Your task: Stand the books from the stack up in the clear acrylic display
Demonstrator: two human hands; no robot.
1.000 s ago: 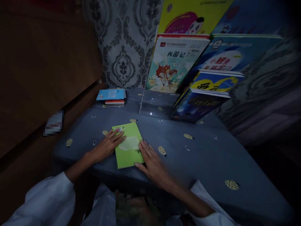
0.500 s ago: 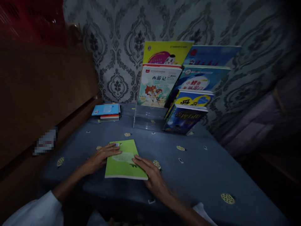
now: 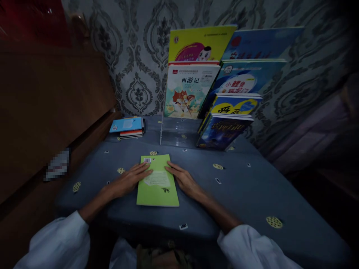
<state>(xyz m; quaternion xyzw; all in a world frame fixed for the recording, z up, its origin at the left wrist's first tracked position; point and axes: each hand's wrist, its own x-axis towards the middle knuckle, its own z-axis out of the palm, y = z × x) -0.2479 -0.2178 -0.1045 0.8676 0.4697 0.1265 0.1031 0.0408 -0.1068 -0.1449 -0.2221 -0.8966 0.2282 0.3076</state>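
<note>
Far L on the surface, a small book stack sits apart; nearer, the left hand lies flat w/ fingers outstretched on the green book, gripping nothing visibly. The book lies barcode side up btwn both hands, prob. being steadied or squared. On its R edge the right hand rests, fingers extended, thumb unclear; any lift calls for fingers under an edge, approx. level.

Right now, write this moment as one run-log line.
left hand: resting on green book | right hand: fingers at its right edge | green book: on blue cloth | clear stand: behind, holding books
</note>
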